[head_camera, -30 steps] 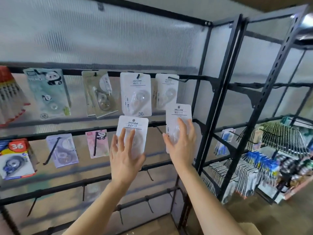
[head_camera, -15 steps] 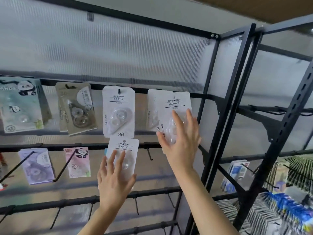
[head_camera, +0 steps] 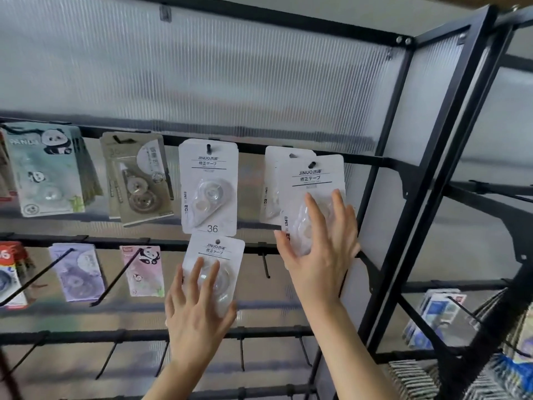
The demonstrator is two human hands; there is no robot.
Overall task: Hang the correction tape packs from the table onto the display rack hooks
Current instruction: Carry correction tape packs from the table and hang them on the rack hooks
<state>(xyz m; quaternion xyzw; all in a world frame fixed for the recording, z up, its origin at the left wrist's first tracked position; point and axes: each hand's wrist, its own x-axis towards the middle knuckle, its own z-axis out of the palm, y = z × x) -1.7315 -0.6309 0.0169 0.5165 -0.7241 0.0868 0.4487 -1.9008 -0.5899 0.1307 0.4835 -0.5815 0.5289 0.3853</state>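
My right hand holds a white correction tape pack up at the top rail's right hook; the hook tip shows through the pack's hang hole, in front of another white pack hanging there. My left hand holds a second white pack lower down, just under a hung stack of white packs marked 36. Both hands grip with fingers spread over the blister and thumb at the pack's edge.
The black display rack carries panda packs, beige packs, purple and pink packs on the left. Bare hooks stick out from lower rails. A second rack with stationery stands right.
My right hand has lifted its pack from mid-height up to the top right hook. My left hand has stayed below the hung stack with its pack. The view has tilted upward.
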